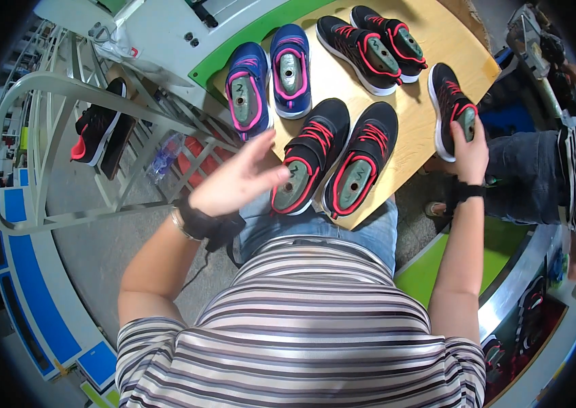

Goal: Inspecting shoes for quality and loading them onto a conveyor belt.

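Note:
A black sneaker (446, 98) with red laces and a white sole is gripped at its heel by my right hand (471, 153), at the right edge of the wooden board (407, 136). My left hand (237, 178) is in the air with fingers apart, close to the heel of a black-and-red sneaker (318, 146); it appears to hold nothing. Beside that shoe is its match (371, 139). Behind them are a blue-and-pink pair, the left shoe (246, 68) and the right shoe (291, 51). Green lasts fill the shoes.
Another black-and-red pair (363, 51) lies at the board's far side. To the left, a metal rack (63, 85) carries a black-and-red shoe (97, 126). A person in jeans (526, 177) stands at the right. A green-topped surface (431, 268) is near my right arm.

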Tool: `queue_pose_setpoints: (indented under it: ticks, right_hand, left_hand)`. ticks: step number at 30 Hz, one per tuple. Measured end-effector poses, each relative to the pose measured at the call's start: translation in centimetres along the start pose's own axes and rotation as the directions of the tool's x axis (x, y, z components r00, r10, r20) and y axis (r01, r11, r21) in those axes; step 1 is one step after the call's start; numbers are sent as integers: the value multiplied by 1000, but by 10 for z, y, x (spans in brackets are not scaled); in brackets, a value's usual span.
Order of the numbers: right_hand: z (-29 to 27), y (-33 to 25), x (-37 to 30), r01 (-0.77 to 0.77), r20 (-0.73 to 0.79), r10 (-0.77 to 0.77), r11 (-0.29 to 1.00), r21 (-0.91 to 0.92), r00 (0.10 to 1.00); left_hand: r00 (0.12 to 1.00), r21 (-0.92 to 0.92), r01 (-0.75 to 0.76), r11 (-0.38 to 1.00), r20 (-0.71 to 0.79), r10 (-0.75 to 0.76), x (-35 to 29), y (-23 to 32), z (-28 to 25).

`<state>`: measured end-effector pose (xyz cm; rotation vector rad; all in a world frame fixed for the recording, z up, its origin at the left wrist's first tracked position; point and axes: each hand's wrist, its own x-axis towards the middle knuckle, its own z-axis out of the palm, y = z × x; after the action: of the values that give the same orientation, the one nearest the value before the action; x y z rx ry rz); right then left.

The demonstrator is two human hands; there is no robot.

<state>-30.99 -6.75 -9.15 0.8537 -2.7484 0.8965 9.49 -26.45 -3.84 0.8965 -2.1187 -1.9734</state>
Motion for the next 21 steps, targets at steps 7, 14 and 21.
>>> queue_pose_setpoints:
  ticks: [7,14,21]
  right_hand:
    - [-5,-30,-53,26,-14,-27,997,-70,1000]
    - [-4,-30,-66,81,-39,-78,994,75,996]
    - [15,-25,-68,84,-94,-66,978,193,993]
  left_hand:
    - [998,196,-34,980,-48,45,21,-12,63]
    - [993,-158,13,987,116,5,46,-1,68]
    - [971,-151,-2,989,235,38,42,-22,48]
